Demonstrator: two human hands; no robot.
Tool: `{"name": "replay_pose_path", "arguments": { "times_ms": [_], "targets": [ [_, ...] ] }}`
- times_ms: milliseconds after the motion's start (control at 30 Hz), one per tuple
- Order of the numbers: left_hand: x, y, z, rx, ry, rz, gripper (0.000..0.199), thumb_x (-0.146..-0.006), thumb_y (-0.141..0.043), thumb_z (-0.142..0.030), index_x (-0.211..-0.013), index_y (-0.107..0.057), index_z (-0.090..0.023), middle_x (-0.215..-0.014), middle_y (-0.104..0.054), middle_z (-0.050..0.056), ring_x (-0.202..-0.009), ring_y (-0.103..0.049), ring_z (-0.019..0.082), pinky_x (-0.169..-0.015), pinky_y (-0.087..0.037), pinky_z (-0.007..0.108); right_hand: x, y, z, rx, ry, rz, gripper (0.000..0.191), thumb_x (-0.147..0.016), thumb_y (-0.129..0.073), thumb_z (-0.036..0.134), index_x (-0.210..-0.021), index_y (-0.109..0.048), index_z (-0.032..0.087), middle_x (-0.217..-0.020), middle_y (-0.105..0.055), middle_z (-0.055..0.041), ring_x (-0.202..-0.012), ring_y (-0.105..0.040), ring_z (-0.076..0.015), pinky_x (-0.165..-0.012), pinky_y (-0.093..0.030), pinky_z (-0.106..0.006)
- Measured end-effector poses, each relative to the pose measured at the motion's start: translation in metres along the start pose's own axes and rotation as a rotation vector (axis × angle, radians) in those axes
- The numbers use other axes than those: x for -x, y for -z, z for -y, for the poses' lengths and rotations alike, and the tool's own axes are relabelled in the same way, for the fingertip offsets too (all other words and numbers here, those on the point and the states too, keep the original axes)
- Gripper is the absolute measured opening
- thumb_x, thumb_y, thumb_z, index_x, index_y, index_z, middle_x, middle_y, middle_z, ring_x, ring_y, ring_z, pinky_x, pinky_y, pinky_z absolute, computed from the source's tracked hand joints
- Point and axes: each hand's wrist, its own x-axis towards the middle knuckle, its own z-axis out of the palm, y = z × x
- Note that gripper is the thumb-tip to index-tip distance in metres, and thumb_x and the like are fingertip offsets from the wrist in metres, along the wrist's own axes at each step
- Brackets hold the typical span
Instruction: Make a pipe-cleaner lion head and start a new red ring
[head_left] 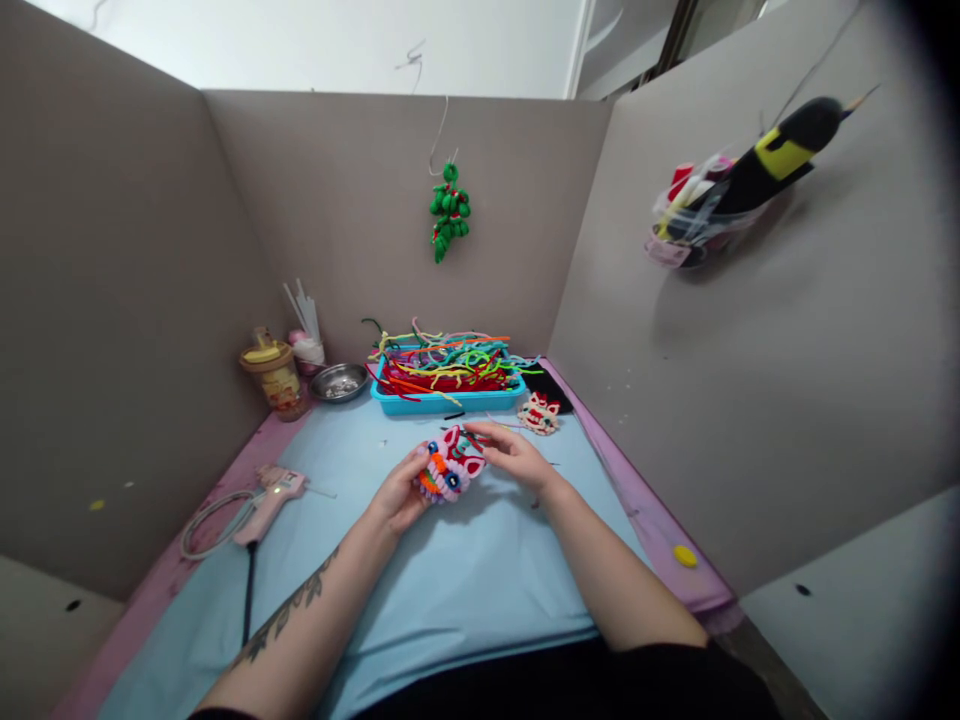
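Observation:
In my left hand (403, 492) is a pipe-cleaner lion head (448, 472) in pink, orange and red, with blue round eyes and pink-edged red ears. My left thumb and fingers are closed round its left side, holding it tilted just above the blue cloth. Against its upper right, by the ear, rests my right hand (517, 458). The right thumb and index finger close on that upper edge, where dark red and green bits show. Part of the head's back is hidden by my fingers.
A blue tray (420, 404) of colourful pipe cleaners stands at the back, near a finished cream-and-red head (539, 413). A pink glue gun (271, 503) lies left, near a steel bowl (340, 382) and a lidded cup (279, 385). Grey partitions (405, 240) surround the table; a yellow disc (684, 556) lies right.

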Motion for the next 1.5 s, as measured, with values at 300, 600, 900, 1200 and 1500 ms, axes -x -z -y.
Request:
{"name": "replay_pose_path", "arguments": {
  "times_ms": [300, 600, 900, 1200, 1500],
  "targets": [
    [-0.0008, 0.0023, -0.0008, 0.048, 0.09, -0.049, 0.039, -0.084, -0.054, -0.015, -0.124, -0.051, -0.012, -0.1, -0.07, 0.013, -0.088, -0.068, 0.022, -0.084, -0.054, 0.036, 0.0019, 0.0104, -0.0017, 0.096, 0.09, 0.249, 0.056, -0.084, -0.055, 0.051, -0.136, -0.045, 0.031, -0.149, -0.033, -0.0031, -0.139, -0.024, -0.0256, -0.112, -0.024, -0.043],
    [0.0032, -0.0061, -0.0021, 0.07, 0.095, -0.065, 0.041, -0.086, -0.051, -0.016, -0.127, -0.048, -0.01, -0.1, -0.07, 0.013, -0.088, -0.068, 0.02, -0.087, -0.053, 0.035, 0.0025, 0.0109, -0.0004, 0.061, 0.038, 0.27, 0.063, -0.081, -0.058, 0.053, -0.138, -0.041, 0.031, -0.152, -0.026, -0.0046, -0.141, -0.019, -0.0279, -0.11, -0.026, -0.045],
    [0.0025, -0.004, -0.0016, 0.089, 0.102, -0.042, 0.043, -0.085, -0.054, -0.017, -0.127, -0.049, -0.01, -0.104, -0.069, 0.015, -0.092, -0.067, 0.022, -0.09, -0.051, 0.036, 0.0039, 0.0084, 0.0006, -0.014, -0.011, 0.255, 0.066, -0.079, -0.058, 0.058, -0.137, -0.042, 0.031, -0.153, -0.025, -0.003, -0.141, -0.018, -0.028, -0.11, -0.026, -0.044],
    [0.001, -0.0009, -0.0002, 0.061, 0.084, -0.028, 0.038, -0.084, -0.054, -0.017, -0.122, -0.053, -0.01, -0.104, -0.069, 0.014, -0.091, -0.068, 0.022, -0.087, -0.052, 0.036, 0.0042, 0.0081, -0.0018, -0.032, -0.041, 0.289, 0.071, -0.079, -0.057, 0.058, -0.141, -0.034, 0.032, -0.153, -0.024, -0.0031, -0.14, -0.02, -0.0268, -0.11, -0.025, -0.042],
    [0.0035, -0.0044, 0.0007, 0.021, 0.044, -0.03, 0.035, -0.083, -0.057, -0.015, -0.118, -0.055, -0.012, -0.096, -0.071, 0.012, -0.079, -0.069, 0.02, -0.074, -0.056, 0.032, 0.0039, 0.0049, -0.0066, -0.08, -0.073, 0.297, 0.082, -0.072, -0.065, 0.059, -0.142, -0.033, 0.031, -0.153, -0.024, -0.0053, -0.139, -0.022, -0.0286, -0.108, -0.027, -0.042]
  ]
}}
